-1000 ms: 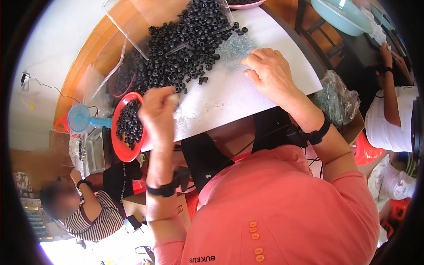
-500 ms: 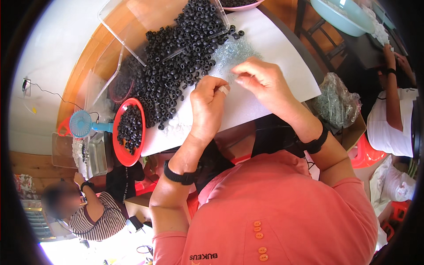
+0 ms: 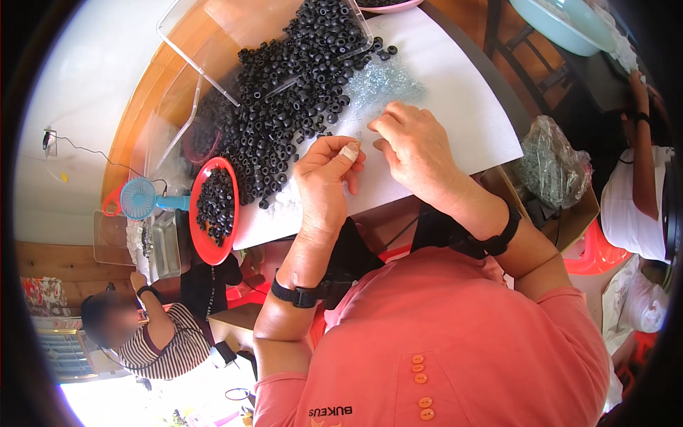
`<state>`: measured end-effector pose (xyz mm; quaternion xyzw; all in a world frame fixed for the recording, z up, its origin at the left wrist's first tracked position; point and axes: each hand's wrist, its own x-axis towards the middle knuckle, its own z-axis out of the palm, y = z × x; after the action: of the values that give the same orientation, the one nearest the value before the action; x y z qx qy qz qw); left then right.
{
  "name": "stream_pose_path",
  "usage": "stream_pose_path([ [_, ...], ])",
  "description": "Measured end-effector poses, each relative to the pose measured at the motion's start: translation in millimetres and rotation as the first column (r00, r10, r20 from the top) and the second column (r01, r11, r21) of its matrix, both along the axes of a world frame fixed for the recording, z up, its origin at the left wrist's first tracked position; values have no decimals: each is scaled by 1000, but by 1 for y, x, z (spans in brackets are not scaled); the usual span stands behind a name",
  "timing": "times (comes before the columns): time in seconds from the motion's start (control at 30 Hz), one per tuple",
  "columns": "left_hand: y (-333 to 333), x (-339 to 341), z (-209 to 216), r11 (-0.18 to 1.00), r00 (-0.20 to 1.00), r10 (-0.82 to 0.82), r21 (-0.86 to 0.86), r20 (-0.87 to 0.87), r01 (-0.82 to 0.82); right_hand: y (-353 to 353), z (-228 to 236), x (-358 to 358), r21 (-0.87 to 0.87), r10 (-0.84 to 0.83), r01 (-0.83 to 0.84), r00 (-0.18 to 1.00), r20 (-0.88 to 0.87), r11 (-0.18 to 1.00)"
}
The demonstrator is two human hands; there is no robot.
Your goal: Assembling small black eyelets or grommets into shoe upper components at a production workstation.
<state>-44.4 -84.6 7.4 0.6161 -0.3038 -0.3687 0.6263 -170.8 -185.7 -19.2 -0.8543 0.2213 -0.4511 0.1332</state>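
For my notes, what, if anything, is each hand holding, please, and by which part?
I cannot tell; nothing shows clearly in the left hand or the right hand.

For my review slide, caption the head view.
Left hand and right hand over a white board, near heaped black pieces.

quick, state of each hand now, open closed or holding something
Left hand, showing a white strip: curled; whether it holds anything cannot be told.
Right hand, near tiny clear bluish pieces: partly open; whether it holds anything cannot be told.
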Motion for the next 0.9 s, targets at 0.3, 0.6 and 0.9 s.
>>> stream_pose_path([
  [0.3,10,-11,1,996,996,-70,-51,-54,67,-5,1,-10,330,444,-575,805,394,749],
  [0.6,25,1,5,997,940,52,36,338,-68,2,9,-14,494,435,-553,833,341,671],
  [0.9,-3,50,-5,999,162,-5,10,987,-35,10,4,3,163,352,-376,922,159,912],
])
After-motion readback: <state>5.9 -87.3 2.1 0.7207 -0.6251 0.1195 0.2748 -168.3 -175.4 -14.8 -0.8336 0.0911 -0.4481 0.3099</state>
